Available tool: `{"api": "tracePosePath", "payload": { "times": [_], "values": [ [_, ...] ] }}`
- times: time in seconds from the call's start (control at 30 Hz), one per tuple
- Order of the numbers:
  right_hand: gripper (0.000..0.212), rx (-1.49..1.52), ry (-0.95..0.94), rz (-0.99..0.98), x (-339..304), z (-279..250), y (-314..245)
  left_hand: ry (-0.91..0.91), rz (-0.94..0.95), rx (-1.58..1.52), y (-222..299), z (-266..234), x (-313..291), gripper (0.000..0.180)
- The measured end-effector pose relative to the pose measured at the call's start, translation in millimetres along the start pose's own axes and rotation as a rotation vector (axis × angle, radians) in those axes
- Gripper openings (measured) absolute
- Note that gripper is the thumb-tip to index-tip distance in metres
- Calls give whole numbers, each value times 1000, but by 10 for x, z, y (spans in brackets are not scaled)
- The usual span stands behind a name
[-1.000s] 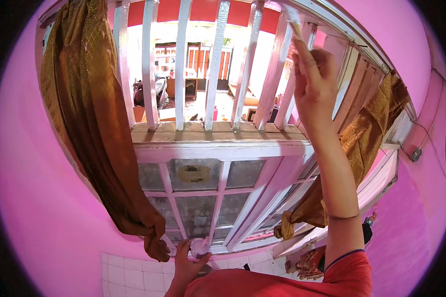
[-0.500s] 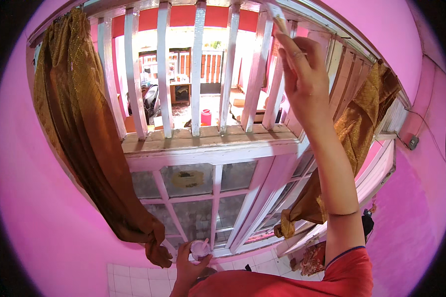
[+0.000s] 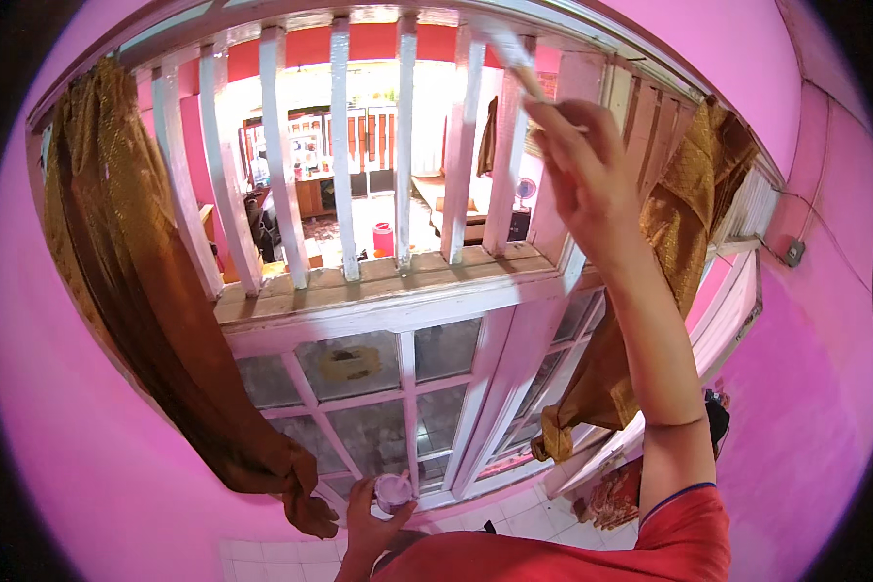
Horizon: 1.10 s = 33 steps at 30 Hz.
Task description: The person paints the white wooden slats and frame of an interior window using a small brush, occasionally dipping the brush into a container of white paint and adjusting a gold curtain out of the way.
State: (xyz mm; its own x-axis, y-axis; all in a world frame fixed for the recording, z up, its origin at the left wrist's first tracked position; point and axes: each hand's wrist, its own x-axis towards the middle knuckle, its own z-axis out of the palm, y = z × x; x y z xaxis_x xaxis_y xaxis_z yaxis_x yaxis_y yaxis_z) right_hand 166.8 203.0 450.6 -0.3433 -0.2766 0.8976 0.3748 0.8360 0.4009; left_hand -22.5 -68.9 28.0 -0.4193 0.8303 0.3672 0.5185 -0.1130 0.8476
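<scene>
My right hand [image 3: 592, 179] is raised high at the right, its fingers closed around a paintbrush [image 3: 526, 80]. The brush tilts up and left, its pale bristle end blurred near the upper ends of the white vertical slats [image 3: 464, 145]. Whether the bristles touch the wood cannot be made out. Low in the picture, my left hand [image 3: 371, 532] grips a small round tub [image 3: 394, 493] of pale pinkish paint, fingers around its side. A short stick-like piece shows at the tub's rim.
A brown-gold curtain [image 3: 155, 262] hangs knotted at left, another [image 3: 687, 218] at right beside my raised arm. Beneath the slats run a bare wooden ledge [image 3: 388, 279] and a paned window frame [image 3: 409, 388]. A dark box with a cable [image 3: 794, 254] is on the pink wall.
The view has shifted, so the slats and curtains sit further left. My right hand and the paintbrush are a little lower in the picture. My left hand still holds the tub.
</scene>
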Motion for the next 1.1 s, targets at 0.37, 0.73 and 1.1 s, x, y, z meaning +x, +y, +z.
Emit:
{"api": "tracePosePath", "payload": {
  "times": [0.37,0.73,1.1],
  "values": [
    [37,-283,49,95,-116,-271,447,-15,-43,-6,-9,52,12,71],
    [43,-274,83,80,23,28,119,-10,36,10,53,55,83,67],
    [47,-322,99,148,-176,-220,360,1,41,11,61,-4,48,65]
  ]
}}
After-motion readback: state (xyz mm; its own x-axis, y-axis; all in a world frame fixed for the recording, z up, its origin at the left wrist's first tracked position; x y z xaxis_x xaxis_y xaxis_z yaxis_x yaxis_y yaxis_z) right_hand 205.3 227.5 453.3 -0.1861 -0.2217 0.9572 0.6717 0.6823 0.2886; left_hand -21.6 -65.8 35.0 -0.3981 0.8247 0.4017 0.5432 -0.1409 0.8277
